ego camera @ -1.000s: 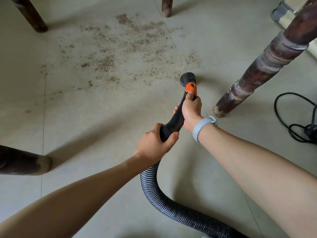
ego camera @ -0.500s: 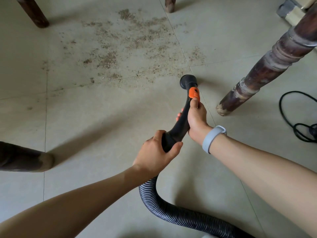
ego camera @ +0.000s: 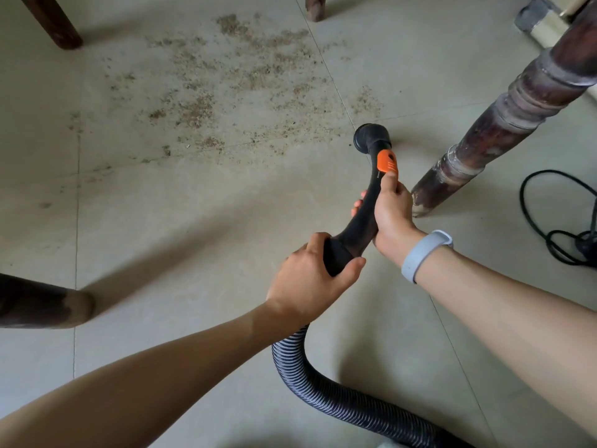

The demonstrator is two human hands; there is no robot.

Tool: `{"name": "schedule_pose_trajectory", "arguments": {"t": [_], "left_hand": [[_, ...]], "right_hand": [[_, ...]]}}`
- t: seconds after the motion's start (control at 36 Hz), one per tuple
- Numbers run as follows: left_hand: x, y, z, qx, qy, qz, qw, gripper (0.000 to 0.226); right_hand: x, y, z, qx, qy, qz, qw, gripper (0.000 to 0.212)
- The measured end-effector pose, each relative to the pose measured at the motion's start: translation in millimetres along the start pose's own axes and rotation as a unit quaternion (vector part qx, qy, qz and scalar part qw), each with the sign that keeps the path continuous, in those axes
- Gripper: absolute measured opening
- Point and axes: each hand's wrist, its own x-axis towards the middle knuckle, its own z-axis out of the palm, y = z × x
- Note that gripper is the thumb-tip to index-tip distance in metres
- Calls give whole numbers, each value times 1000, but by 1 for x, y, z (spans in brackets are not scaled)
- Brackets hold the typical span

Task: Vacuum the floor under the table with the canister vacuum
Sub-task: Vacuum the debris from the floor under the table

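Left hand (ego camera: 310,279) and right hand (ego camera: 392,215) both grip the black vacuum handle (ego camera: 358,227), fingers wrapped tight.

black power cord (ego camera: 555,221) lying coiled right of the turned table leg (ego camera: 504,124) | pale skirting piece (ego camera: 546,24) sitting beyond that leg | grey wristband (ego camera: 423,253) showing nearer than it

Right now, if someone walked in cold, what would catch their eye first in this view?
Probably the brown scatter of crumbly debris on the pale tiled floor, upper centre. Next, the black curved vacuum handle with its orange slider, gripped low by the left hand and higher by the right hand, its round mouth at the debris's edge. A dark turned wooden table leg slants at right.
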Motion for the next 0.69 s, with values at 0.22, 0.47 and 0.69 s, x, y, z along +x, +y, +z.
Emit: {"name": "schedule_pose_trajectory", "arguments": {"t": [0.22, 0.47, 0.69], "left_hand": [[-2, -1, -1, 20, -17, -20, 999, 51], [16, -2, 2, 25, -21, -36, 999, 47], [46, 8, 10, 10, -27, -38, 999, 48]], "right_hand": [[-1, 8, 0, 1, -12, 33, 999, 38], [11, 2, 10, 8, -15, 46, 999, 40], [35, -13, 13, 15, -22, 35, 999, 35]]}}
